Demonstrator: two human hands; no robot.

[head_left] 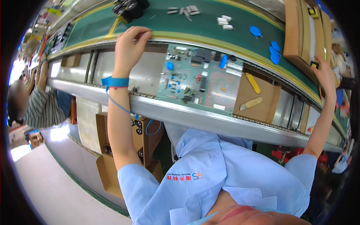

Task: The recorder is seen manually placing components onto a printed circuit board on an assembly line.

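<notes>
My left hand, with a blue wrist strap and cord on its wrist, is over the near edge of the green belt. Its fingers are curled together, and anything inside them is hidden. On the right, my right hand reaches to an open cardboard box, its fingers closed at a small black-and-yellow component. A second such component lies farther back in the box. Between my arms, a populated circuit board rests on the rails, touched by neither hand.
Black cylindrical capacitors, pale cylindrical parts, white block-like parts and blue disc components lie on the belt. A cardboard tray beside the board holds two yellow tools. Another person sits at far left.
</notes>
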